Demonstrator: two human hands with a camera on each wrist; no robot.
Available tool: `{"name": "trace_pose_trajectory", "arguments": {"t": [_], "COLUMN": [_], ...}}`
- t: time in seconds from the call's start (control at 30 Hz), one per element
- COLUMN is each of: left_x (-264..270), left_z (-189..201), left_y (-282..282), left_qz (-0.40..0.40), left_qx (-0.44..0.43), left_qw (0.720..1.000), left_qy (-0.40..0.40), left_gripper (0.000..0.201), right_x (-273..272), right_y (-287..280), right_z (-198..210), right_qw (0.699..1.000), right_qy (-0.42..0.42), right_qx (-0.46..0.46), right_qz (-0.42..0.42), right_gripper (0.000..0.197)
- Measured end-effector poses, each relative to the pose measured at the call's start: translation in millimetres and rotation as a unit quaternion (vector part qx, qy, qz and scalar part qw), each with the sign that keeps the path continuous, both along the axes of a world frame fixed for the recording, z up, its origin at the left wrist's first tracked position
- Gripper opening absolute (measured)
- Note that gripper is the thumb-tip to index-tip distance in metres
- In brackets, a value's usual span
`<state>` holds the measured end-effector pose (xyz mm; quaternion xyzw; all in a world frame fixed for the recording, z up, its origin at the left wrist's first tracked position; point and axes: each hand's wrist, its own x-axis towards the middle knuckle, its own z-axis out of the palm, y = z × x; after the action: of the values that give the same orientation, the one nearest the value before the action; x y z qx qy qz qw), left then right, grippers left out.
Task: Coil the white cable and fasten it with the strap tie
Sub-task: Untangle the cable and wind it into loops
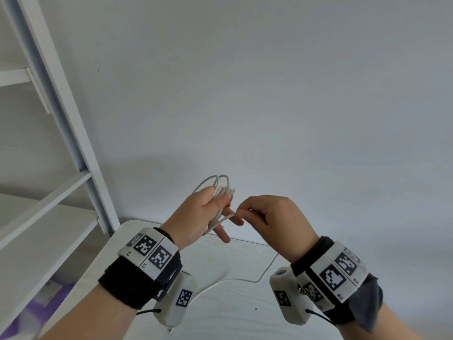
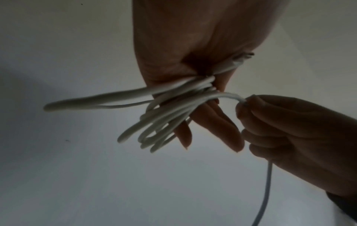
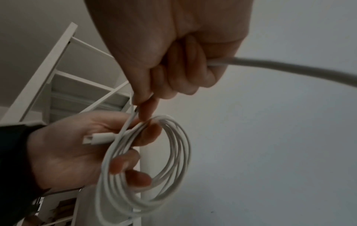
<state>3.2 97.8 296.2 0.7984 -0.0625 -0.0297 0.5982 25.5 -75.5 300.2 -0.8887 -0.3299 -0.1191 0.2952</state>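
The white cable (image 1: pixel 221 190) is wound into several loops held up in the air over the table. My left hand (image 1: pixel 218 204) grips the bundle, thumb across the strands and two fingers pointing down. The right wrist view shows the coil (image 3: pixel 170 152) round those fingers and a white plug (image 3: pixel 96 138) lying in the palm. My right hand (image 1: pixel 241 213) pinches the free strand right beside the coil. The cable's tail (image 1: pixel 245 279) passes through the right fist and trails down across the table. In the left wrist view the loops (image 2: pixel 164 119) fan out leftward. No strap tie shows in any view.
A white table (image 1: pixel 220 315) lies below the hands, its back edge against a plain pale wall. A white shelf unit (image 1: pixel 61 119) stands at the left, with purple things (image 1: pixel 44 303) on a low shelf.
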Motion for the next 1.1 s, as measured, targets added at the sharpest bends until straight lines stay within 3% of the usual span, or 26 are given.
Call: {"name": "trace_pose_trajectory", "arguments": {"t": [0.17,0.47,0.6,0.73,0.93,1.1], "left_x": [-6,-13,-20,-25,-21,-6], "left_z": [-8,-19,-18,-15,-8,-19], "left_y": [-4,-7,-8,-6,11,39], "left_qz": [-0.025,-0.015,-0.043,-0.080,-0.074,-0.187], "left_qx": [-0.027,-0.109,-0.192,-0.325,-0.503,-0.645], "left_qw": [0.999,0.993,0.978,0.938,0.856,0.736], "left_qy": [0.011,0.036,0.062,0.094,0.097,0.090], "left_gripper": [0.038,0.027,0.029,0.029,0.031,0.032], "right_x": [7,21,30,37,46,44], "right_y": [0,-1,-2,-7,-26,-40], "right_z": [4,3,-5,-22,-61,-93], "right_qw": [0.999,0.998,0.989,0.979,0.959,0.945], "right_qy": [0.008,0.027,0.077,0.141,0.231,0.284], "right_qx": [0.022,0.039,0.114,0.138,0.147,0.137], "right_qz": [-0.025,-0.036,-0.049,-0.048,-0.068,-0.092], "right_gripper": [0.018,0.017,0.027,0.030,0.037,0.035]}}
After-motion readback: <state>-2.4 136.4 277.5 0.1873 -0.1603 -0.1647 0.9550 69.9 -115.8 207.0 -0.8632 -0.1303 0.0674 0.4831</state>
